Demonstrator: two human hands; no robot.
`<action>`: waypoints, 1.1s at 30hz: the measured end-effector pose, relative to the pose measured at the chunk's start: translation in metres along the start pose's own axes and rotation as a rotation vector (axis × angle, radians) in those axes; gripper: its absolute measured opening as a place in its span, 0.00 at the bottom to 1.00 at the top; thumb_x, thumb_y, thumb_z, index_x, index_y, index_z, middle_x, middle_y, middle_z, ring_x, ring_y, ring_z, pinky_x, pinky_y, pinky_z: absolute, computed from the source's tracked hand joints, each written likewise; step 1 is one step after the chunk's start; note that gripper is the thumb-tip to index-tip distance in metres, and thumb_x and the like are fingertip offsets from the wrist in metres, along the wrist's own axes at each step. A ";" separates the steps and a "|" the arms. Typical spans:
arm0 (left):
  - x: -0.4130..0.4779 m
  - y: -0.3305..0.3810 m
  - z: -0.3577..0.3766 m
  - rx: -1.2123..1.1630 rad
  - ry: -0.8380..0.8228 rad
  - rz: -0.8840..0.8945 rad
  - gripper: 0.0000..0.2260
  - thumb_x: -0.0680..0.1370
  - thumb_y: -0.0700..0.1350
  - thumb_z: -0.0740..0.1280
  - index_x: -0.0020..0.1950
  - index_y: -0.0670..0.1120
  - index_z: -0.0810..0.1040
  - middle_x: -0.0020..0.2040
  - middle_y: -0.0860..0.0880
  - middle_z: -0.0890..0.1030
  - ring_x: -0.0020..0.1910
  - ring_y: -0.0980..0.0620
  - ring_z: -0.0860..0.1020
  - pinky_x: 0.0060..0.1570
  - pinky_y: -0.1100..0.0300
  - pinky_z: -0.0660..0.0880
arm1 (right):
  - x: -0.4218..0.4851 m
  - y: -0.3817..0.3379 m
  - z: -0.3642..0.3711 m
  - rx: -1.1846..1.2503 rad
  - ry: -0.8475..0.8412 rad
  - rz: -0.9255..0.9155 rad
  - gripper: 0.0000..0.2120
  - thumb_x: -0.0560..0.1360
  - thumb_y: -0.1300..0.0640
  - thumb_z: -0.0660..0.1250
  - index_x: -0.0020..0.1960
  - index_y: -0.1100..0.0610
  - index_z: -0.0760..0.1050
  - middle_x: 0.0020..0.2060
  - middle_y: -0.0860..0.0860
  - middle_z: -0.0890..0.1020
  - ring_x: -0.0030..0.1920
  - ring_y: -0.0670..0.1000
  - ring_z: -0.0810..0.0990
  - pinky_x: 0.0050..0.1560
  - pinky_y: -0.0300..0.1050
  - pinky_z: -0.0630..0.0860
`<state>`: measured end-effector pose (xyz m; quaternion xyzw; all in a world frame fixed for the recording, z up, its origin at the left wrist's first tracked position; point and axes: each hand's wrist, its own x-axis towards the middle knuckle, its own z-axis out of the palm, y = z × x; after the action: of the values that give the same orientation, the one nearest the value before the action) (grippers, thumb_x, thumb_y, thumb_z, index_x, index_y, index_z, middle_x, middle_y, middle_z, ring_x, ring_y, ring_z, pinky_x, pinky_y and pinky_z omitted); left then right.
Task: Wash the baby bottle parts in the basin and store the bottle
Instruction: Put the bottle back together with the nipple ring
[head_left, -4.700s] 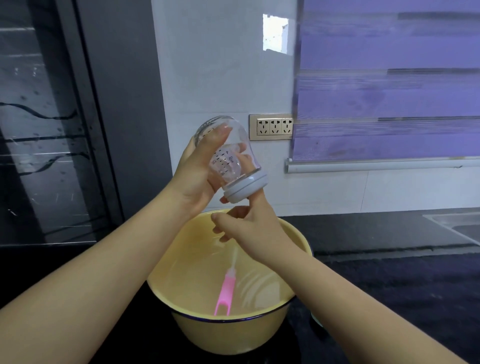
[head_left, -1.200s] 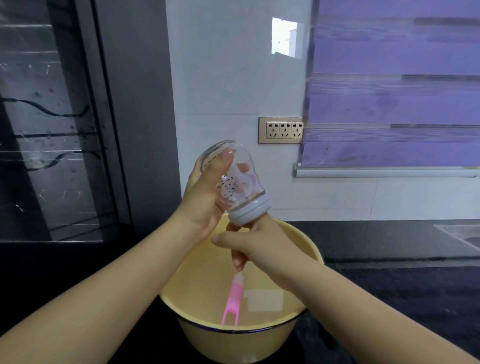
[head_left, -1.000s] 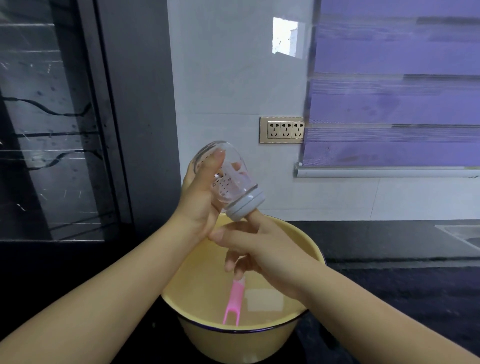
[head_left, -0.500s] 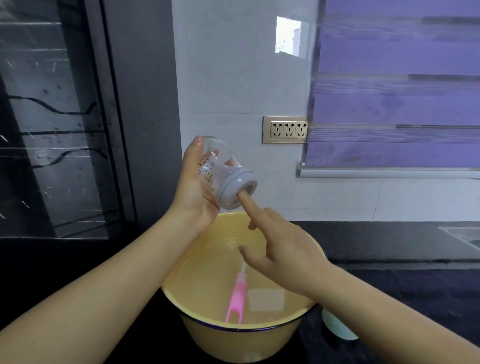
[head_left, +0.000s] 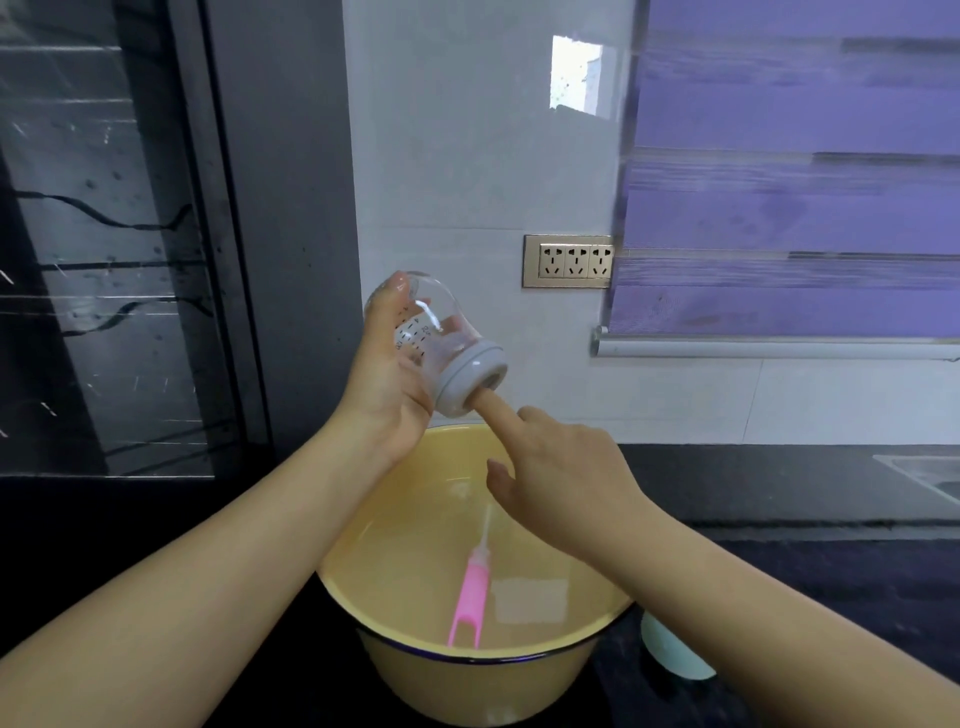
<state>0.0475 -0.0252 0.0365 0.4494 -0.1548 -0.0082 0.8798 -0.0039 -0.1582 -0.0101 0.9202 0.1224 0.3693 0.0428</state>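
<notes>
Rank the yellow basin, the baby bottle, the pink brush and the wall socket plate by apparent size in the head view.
1. yellow basin, clearly largest.
2. baby bottle, held in the left hand.
3. pink brush and wall socket plate: they look similar, and the brush is nearer the camera, so I won't rank them.

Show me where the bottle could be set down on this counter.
The widest free patch is the dark counter right of the basin, bordered by the wall behind and the sink far right. The pale green item crowds the basin's right front. The basin itself holds water and the pink brush. Left of the basin is dark, hidden by the arm.
</notes>
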 end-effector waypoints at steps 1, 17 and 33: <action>0.000 -0.002 -0.001 0.022 -0.005 0.006 0.30 0.69 0.61 0.65 0.65 0.45 0.73 0.47 0.45 0.80 0.44 0.49 0.81 0.41 0.55 0.80 | 0.001 0.001 -0.001 0.025 -0.057 -0.024 0.28 0.74 0.53 0.63 0.69 0.45 0.53 0.37 0.49 0.69 0.31 0.57 0.68 0.25 0.44 0.57; 0.004 -0.011 -0.001 0.092 0.019 0.152 0.23 0.69 0.51 0.72 0.61 0.45 0.74 0.49 0.46 0.80 0.47 0.48 0.81 0.44 0.52 0.79 | 0.020 -0.010 0.019 0.053 0.048 -0.028 0.26 0.43 0.66 0.76 0.27 0.54 0.60 0.19 0.51 0.55 0.19 0.48 0.45 0.30 0.31 0.42; 0.010 -0.005 -0.016 0.083 0.064 0.171 0.32 0.66 0.61 0.69 0.64 0.44 0.72 0.51 0.45 0.79 0.49 0.47 0.81 0.47 0.52 0.80 | -0.010 0.010 0.009 0.323 -0.148 -0.101 0.38 0.78 0.51 0.57 0.75 0.41 0.33 0.48 0.50 0.80 0.43 0.54 0.78 0.44 0.52 0.76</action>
<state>0.0624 -0.0173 0.0268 0.4708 -0.1645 0.0876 0.8623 -0.0028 -0.1703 -0.0213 0.9325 0.2229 0.2734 -0.0783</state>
